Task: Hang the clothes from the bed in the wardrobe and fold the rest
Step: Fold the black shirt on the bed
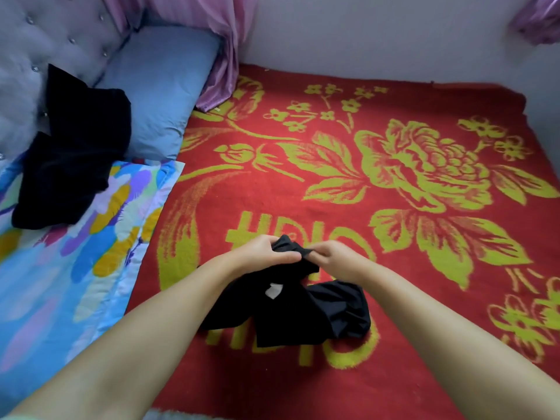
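The bed fills the view, covered by a red blanket with yellow-green flowers and lettering, set against a pale wall. At its left side lies a multicoloured quilt in blues, purples and yellows, with a blue pillow above it and a grey tufted headboard in the corner; a pink curtain hangs down to the bed beside the pillow. A black pile of clothes rests across the quilt, the pillow edge and the foot of the headboard, well apart from the hands. Both bare forearms reach in from the bottom edge and converge near the middle of the blanket. There a black garment lies bunched on the blanket, a small white label showing on it, its upper edge lifted. The left hand is curled, fingers closed on that raised edge, thumb side toward the other hand. The right hand meets it almost knuckle to knuckle, fingers pinched shut on the same edge just beside the left. The rest of the garment trails back between the forearms, nothing covering it.
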### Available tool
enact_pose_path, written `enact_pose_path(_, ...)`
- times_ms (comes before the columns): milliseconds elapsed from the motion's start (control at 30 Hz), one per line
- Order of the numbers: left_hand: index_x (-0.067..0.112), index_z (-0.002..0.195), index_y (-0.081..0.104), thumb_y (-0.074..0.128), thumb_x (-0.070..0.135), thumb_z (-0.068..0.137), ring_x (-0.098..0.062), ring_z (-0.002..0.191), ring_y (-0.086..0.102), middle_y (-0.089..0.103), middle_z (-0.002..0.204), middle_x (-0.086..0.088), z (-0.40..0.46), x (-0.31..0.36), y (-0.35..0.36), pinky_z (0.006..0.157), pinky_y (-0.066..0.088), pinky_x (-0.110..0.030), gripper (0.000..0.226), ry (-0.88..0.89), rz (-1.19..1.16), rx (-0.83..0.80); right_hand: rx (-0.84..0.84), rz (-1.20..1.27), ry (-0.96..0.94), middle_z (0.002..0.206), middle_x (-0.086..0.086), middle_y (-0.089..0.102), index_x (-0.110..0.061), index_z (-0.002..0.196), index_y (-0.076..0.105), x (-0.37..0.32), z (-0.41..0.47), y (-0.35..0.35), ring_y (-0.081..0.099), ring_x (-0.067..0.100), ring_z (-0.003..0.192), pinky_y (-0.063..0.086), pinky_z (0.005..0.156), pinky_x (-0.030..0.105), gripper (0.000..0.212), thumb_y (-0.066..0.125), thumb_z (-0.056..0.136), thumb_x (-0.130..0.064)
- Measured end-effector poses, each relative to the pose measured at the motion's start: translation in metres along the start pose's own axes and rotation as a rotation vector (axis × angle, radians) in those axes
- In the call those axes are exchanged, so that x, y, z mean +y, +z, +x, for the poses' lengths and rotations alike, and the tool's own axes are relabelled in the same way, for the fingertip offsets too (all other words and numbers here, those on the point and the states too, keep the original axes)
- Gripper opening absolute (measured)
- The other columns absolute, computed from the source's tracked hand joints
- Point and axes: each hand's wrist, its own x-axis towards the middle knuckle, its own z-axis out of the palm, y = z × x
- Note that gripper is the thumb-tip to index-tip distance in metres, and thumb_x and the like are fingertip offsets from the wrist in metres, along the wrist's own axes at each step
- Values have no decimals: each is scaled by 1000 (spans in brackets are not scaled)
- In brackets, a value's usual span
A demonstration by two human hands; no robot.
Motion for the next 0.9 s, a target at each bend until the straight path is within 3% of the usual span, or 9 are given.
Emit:
enact_pose_path(133,20,89,57,60,32,81,-19,75,62,65,84,1,-6,1,-9,58,44,-27,15,46,542,12,199,103,-29,99,3,66,-13,100,61,-18,-7,-22,61,19,88,47,77,34,30,35,103,-26)
enact_pose_path(233,19,77,52,49,31,89,-28,80,58,60,84,-3,-7,3,-15,59,38,-31,17,58,707,331,256,199,-42,88,16,64,-5,95,61,-39,-9,-27,58,26,76,45,70,38,34,36,101,-27)
enact_pose_path(333,24,64,42,52,22,87,-28,82,55,49,79,-2,-9,3,-23,59,36,-32,25,40,478,517,239,459,2,80,16,63,-3,93,65,-60,-19,-46,60,27,72,45,67,36,33,45,99,-28)
enact_pose_path(400,21,67,49,55,12,83,-25,74,54,53,72,-1,-11,4,-31,55,34,-30,19,45,224,612,207,586,20,82,11,68,-5,89,67,-71,-28,-67,66,28,78,51,69,35,30,50,98,-28)
enact_pose_path(500,12,81,57,57,7,82,-18,72,53,59,79,-2,-19,14,-41,56,36,-23,6,122,-25,795,165,647,-10,76,3,71,-12,83,68,-87,-44,-100,71,19,73,55,65,30,26,53,96,-28)
enact_pose_path(567,10,78,59,54,5,82,-17,69,51,59,74,-1,-22,26,-44,56,35,-24,8,178,-34,852,121,592,-55,81,3,71,-12,88,68,-97,-52,-119,70,19,76,56,67,30,22,55,95,-28)
enact_pose_path(700,11,80,58,52,9,85,-22,65,52,58,70,-1,-24,41,-54,57,39,-31,9,117,-44,909,66,441,-85,84,3,71,-14,96,66,-110,-64,-149,69,17,75,56,64,28,8,61,91,-16)
enact_pose_path(800,15,84,57,56,11,84,-27,78,58,62,84,-5,-31,34,-70,70,46,-35,4,-39,-64,917,73,376,-88,86,6,69,-16,96,66,-110,-74,-174,68,20,75,55,63,29,18,69,78,-17)
enact_pose_path(900,16,80,56,54,12,89,-24,85,55,59,86,-6,-44,25,-85,77,40,-36,10,-237,-329,666,-41,212,26,95,10,68,-21,102,64,-103,-81,-199,68,25,78,55,64,33,30,71,73,-21)
